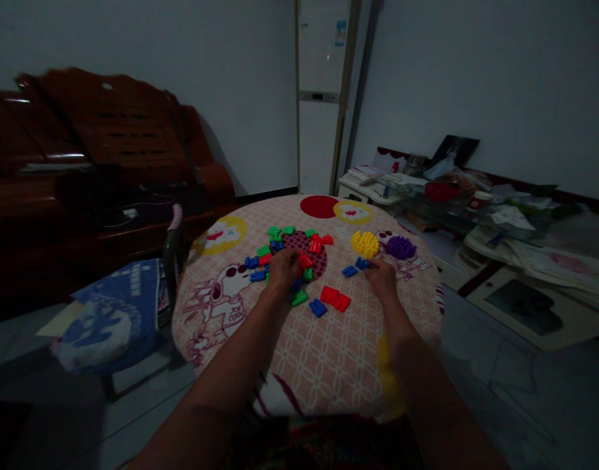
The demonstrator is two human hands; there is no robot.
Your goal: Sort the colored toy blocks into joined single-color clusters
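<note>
Small plastic building pieces lie on a round table under a patterned cloth [323,365]. My left hand [283,269] rests among loose red, green and blue pieces [275,245], fingers curled on a red piece [305,261]. My right hand [382,274] is closed on a blue piece [362,263], beside another blue piece [349,271]. A row of red pieces [335,297] and a single blue piece [318,307] lie between my hands. A yellow pile [365,243] and a purple pile [400,247] sit beyond my right hand.
A chair with a blue cloth [116,313] stands left of the table. A dark wooden sofa [84,170] lines the left wall. A low table with clutter [441,189] and papers on the floor [539,254] lie to the right. A tall white unit [322,98] stands behind.
</note>
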